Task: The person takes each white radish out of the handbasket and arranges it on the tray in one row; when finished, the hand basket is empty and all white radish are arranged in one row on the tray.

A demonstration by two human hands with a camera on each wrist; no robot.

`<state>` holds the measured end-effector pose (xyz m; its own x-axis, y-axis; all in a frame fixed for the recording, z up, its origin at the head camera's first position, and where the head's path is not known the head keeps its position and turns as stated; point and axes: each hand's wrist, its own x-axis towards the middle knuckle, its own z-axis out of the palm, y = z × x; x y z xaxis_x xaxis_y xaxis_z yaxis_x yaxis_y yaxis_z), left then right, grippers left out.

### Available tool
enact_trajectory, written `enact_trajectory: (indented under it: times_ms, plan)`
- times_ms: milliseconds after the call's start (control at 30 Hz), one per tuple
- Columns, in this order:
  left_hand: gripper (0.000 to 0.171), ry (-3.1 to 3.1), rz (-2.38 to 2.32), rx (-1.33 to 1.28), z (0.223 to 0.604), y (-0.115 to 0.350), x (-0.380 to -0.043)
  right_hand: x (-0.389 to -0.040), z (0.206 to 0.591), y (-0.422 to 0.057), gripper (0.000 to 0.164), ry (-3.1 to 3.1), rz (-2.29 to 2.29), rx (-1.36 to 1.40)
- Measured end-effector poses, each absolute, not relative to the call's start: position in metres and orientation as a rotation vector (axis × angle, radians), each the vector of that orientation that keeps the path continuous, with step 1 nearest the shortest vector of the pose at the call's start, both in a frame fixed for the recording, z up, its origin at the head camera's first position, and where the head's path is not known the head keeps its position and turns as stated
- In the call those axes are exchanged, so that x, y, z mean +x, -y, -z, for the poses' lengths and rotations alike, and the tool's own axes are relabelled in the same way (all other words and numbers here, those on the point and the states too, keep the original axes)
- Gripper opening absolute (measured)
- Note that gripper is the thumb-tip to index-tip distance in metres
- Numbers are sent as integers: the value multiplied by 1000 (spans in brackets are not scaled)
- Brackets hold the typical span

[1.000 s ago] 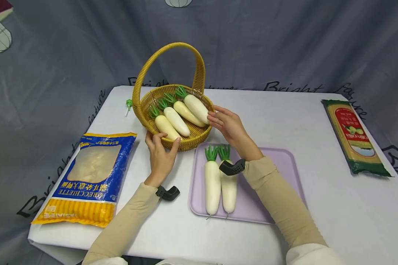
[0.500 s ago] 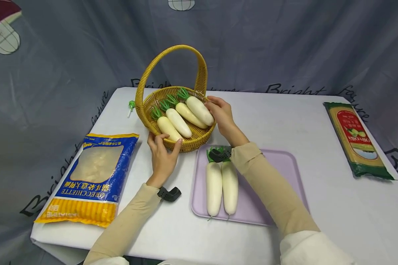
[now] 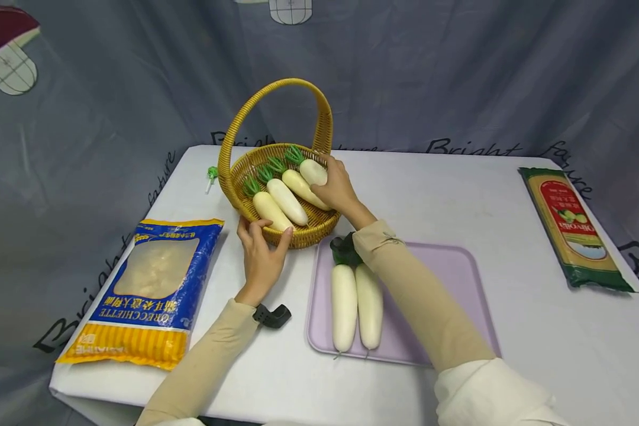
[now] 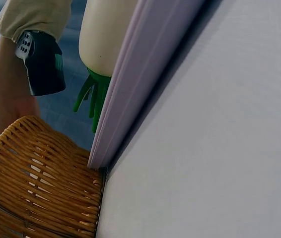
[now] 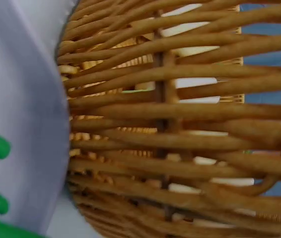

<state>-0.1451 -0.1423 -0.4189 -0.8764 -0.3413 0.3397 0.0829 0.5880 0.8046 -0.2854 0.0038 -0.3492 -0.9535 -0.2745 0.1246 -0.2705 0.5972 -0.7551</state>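
A wicker basket (image 3: 311,238) with a tall arched handle stands at the table's back left, holding several white radishes with green tops. My left hand (image 3: 262,260) holds the basket's near rim, thumb and fingers spread apart along it. Over the basket's right side, my right hand (image 3: 338,186) grips the rightmost white radish (image 3: 313,171), covering its lower end. Beside it lie a yellowish radish (image 3: 298,183) and other radishes. Two larger white radishes (image 3: 344,307) lie side by side on a lilac tray (image 3: 420,331), their tops hidden by the right wrist's black band.
A blue and yellow pasta bag (image 3: 154,296) lies left of the left forearm. Behind it is a small green-topped item (image 3: 212,173). A green and tan pasta packet (image 3: 575,228) lies at the far right. The tray's rim (image 4: 130,64) is close beside the basket.
My right hand has moved left from beside the basket's right rim, over it, and taken hold of the rightmost radish. The left hand stays on the rim.
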Motion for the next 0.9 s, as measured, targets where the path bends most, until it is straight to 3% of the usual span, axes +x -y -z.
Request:
enact_trajectory:
  times_ms: [333,900]
  plan:
    - [49,2350,1227,196,419,140,-143,-288,345,-8,71,-2730,1188,-396]
    - [48,2344,1207,192,418,140,-145,-290,345,-10,63,-2669,1357,-402]
